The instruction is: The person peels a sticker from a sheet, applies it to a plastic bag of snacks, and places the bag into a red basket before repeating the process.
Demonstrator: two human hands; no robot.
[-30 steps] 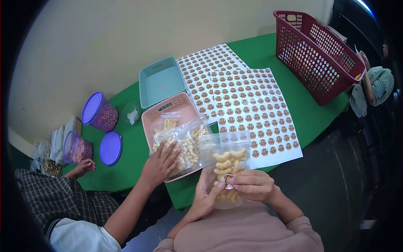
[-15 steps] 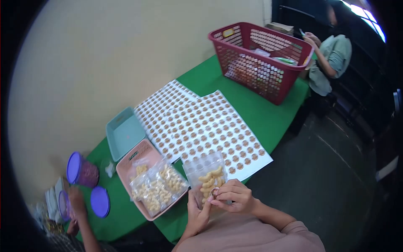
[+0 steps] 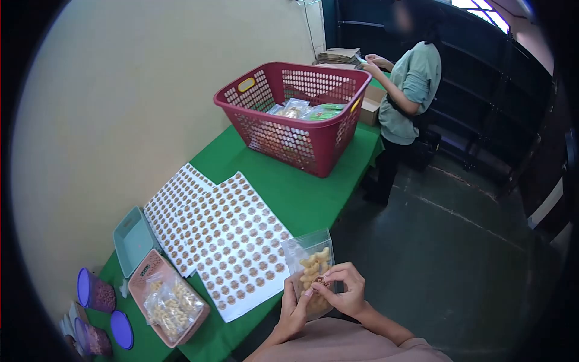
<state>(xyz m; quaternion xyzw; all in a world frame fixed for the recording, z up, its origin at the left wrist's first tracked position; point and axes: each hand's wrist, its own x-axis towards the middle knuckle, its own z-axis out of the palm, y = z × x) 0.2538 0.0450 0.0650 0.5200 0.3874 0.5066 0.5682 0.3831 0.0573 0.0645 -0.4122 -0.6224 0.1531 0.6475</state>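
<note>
A clear zip pouch (image 3: pixel 306 248) of pale curved snack pieces is held upright in front of my body. My left hand (image 3: pixel 293 312) grips its left side, the thumb lying across the front. My right hand (image 3: pixel 345 288) pinches a small round brown sticker (image 3: pixel 321 280) against the front of the pouch, where the left thumb also touches. Left of my hands lie white sheets (image 3: pixel 244 241) printed with rows of similar round brown stickers. A pink basket (image 3: pixel 201 314) holds several filled snack pouches (image 3: pixel 172 304).
On the green table (image 3: pixel 289 193) stand a maroon laundry basket (image 3: pixel 283 136) with packets inside, a teal tray (image 3: pixel 134 241), two purple-lidded tubs (image 3: pixel 96 291) and a loose purple lid (image 3: pixel 122 330). A co-worker (image 3: pixel 413 84) in a green top stands at the far end.
My view has swung right and upward, showing more of the far co-worker and floor. Another person's arms at the lower left have mostly left view. My hands keep the pouch and sticker.
</note>
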